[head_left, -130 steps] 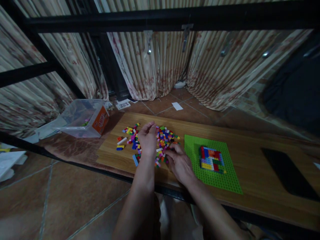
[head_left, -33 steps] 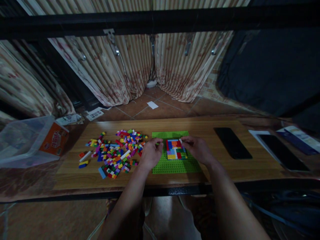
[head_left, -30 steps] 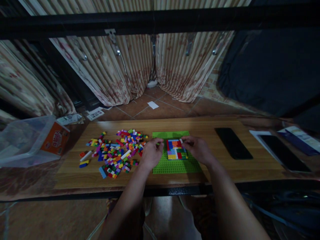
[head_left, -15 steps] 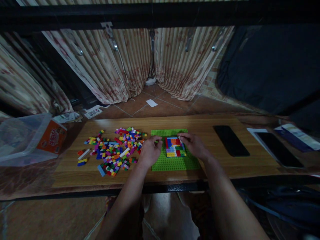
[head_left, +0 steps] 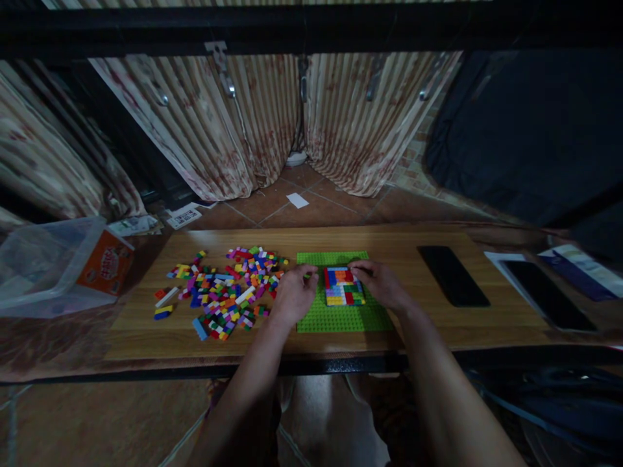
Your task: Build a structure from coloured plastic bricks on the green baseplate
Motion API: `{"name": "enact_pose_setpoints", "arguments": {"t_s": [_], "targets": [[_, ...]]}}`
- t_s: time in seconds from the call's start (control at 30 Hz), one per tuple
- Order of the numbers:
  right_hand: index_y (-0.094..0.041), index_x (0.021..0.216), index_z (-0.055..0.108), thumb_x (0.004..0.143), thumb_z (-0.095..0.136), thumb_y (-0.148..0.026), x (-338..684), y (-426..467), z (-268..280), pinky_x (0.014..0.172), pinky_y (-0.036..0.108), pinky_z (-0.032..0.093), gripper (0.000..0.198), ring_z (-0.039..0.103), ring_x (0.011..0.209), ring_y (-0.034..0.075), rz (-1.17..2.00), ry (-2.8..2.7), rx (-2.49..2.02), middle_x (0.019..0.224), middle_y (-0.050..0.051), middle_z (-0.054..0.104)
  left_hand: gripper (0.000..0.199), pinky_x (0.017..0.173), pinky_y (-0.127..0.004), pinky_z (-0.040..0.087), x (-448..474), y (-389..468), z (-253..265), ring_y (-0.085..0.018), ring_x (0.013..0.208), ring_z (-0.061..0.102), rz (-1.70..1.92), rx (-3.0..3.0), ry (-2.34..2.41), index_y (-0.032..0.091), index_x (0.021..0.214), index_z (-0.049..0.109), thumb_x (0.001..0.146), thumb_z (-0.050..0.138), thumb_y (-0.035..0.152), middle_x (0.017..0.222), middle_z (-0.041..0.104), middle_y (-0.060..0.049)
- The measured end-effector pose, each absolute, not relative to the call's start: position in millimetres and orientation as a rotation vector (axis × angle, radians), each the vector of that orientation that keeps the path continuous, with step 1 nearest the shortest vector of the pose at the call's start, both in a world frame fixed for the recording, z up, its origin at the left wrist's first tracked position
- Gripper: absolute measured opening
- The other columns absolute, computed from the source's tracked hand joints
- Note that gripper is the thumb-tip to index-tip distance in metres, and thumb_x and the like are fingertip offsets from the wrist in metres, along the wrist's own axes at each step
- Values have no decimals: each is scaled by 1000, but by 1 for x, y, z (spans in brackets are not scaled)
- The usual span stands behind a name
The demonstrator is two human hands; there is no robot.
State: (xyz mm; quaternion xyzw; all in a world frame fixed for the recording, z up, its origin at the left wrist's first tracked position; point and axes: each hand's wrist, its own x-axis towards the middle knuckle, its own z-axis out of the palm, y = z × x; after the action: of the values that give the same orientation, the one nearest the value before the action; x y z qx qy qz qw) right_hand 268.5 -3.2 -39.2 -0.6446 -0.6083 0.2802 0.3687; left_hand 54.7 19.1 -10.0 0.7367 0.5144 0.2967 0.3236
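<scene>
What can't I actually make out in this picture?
All in the head view:
Right hand: any brick in its grip is too small to tell.
Brick build: its far right corner, behind that hand.
Loose bricks: any lower ones, under others.
Clear bin: left end, cut by the picture's edge.
Orange label: wording too small.

I see smooth wood grain on my surface (head_left: 402, 243), hard plastic in my bricks (head_left: 246, 296), studded plastic in the green baseplate (head_left: 335, 320), clear plastic in the bin (head_left: 53, 266), pleated cloth curtains (head_left: 263, 123), tiled floor (head_left: 318, 209), shiny metal hooks (head_left: 231, 91), white paper (head_left: 298, 200)
</scene>
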Motion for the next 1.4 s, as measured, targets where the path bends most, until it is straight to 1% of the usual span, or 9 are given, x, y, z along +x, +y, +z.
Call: {"name": "enact_pose_setpoints", "arguments": {"t_s": [0.3,0.43,0.6,0.7,0.8,0.97,1.1,1.27,1.4], "targets": [[-20,92,70,84,51,-29,269,2,-44,81,35,47,23,64,84,20,665,-1633,-1683,90,5,71,23,66,-25,47,54,16,-15,-13,65,59,743,1974,1372,15,97,69,83,51,19,79,69,-4],[-20,93,70,84,50,-30,268,1,-45,84,37,47,24,64,88,21,656,-1616,-1715,95,7,71,24,67,-25,47,48,19,-16,-13,67,61,757,1961,1401,14,97,68,83,51,19,82,70,-5],[-21,102,69,86,49,-37,270,-6,-48,89,40,45,31,63,96,23,579,-1620,-1705,104,9,69,24,72,-26,49,15,37,-14,-14,76,63,938,1858,1470,14,98,68,83,50,20,89,71,-6],[-21,104,68,86,48,-41,272,-9,-43,87,40,47,33,63,96,23,461,-1544,-1670,105,9,69,23,75,-27,50,-9,46,-9,-15,78,64,1046,1765,1557,15,94,69,82,51,20,87,71,-5],[-19,100,68,86,49,-43,263,-11,-29,79,36,50,34,64,89,23,343,-1415,-1598,99,10,69,20,77,-28,50,-24,47,-5,-15,78,65,1006,1775,1546,16,88,71,80,53,18,84,72,-3],[-21,91,68,88,50,-33,209,-21,-6,74,31,48,23,62,81,20,339,-1530,-1469,88,6,68,24,82,-29,50,-24,42,-5,-17,84,66,868,1869,1545,17,88,72,78,51,10,89,73,-4],[-24,95,67,90,45,-22,159,-21,-10,79,30,46,23,61,87,19,430,-1870,-1371,91,5,66,26,84,-29,50,-22,42,-7,-17,88,67,840,1884,1608,19,91,72,80,50,11,92,73,-5],[-21,96,67,89,44,-18,130,-2,-31,81,30,45,25,60,88,19,365,-1920,-1581,94,7,65,25,81,-28,50,-20,39,-6,-18,89,66,802,1895,1634,19,93,72,81,50,15,95,73,-5],[-21,93,67,88,47,-21,120,10,-40,82,30,45,21,60,87,20,330,-1928,-1678,91,7,65,26,77,-27,51,-21,39,-6,-18,84,66,781,1914,1626,20,92,72,81,49,16,95,73,-5]]}}
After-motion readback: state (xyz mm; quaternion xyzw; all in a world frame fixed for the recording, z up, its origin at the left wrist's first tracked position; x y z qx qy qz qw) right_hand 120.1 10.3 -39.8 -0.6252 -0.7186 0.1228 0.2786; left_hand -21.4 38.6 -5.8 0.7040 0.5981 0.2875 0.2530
